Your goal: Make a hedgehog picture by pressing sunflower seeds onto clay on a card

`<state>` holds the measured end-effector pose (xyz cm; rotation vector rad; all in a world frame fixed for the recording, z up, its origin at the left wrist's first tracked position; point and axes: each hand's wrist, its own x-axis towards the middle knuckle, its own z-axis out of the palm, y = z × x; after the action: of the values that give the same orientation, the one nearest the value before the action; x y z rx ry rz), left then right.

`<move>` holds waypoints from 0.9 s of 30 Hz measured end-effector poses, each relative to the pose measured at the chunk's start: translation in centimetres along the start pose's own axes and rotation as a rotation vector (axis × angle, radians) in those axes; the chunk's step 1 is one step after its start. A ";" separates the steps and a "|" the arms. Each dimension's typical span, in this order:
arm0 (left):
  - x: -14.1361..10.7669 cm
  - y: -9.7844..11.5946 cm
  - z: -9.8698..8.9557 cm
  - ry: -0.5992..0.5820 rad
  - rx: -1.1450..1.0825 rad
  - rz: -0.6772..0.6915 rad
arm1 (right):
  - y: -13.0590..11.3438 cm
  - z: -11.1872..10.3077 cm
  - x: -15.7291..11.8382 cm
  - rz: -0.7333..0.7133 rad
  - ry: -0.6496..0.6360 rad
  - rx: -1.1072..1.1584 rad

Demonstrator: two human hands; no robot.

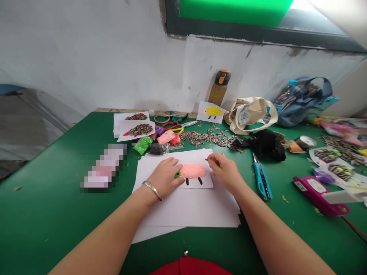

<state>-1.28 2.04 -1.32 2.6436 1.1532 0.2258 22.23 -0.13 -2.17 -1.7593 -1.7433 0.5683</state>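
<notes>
A pink clay body (194, 170) with two short black legs and a green piece at its left end lies on a white sheet (202, 185), on top of a stack of paper (183, 210). My left hand (164, 175) rests on the sheet at the left end of the pink shape, fingers spread and flat. Just right of the shape, my right hand (224, 170) pinches a small dark piece (207, 159) between thumb and forefinger, near the upper right edge of the pink clay.
Behind the paper lie bagged clay (142, 145), pliers (176, 125) and scattered sunflower seeds (210, 137). A blue utility knife (261, 177) and a magenta device (319, 195) are at right. Seed hedgehog pictures (138, 130) lie back left; a bottle (219, 88) stands by the wall.
</notes>
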 end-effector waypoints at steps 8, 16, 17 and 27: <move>-0.3 1.4 1.2 0.039 0.011 -0.080 | -2.8 1.7 -0.9 -0.002 -0.102 0.280; -0.1 1.3 0.2 -0.028 -0.052 -0.081 | -5.3 2.7 -0.1 -0.008 -0.198 0.396; -0.1 1.2 0.2 -0.027 -0.054 -0.076 | -5.1 2.9 -0.2 0.005 -0.196 0.416; 0.1 1.0 0.6 -0.020 -0.018 -0.051 | -2.2 2.9 0.1 -0.091 -0.134 0.281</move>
<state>-0.35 1.34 -1.54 2.5916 1.2043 0.1982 18.66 0.17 -2.78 -1.4690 -1.7269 0.8632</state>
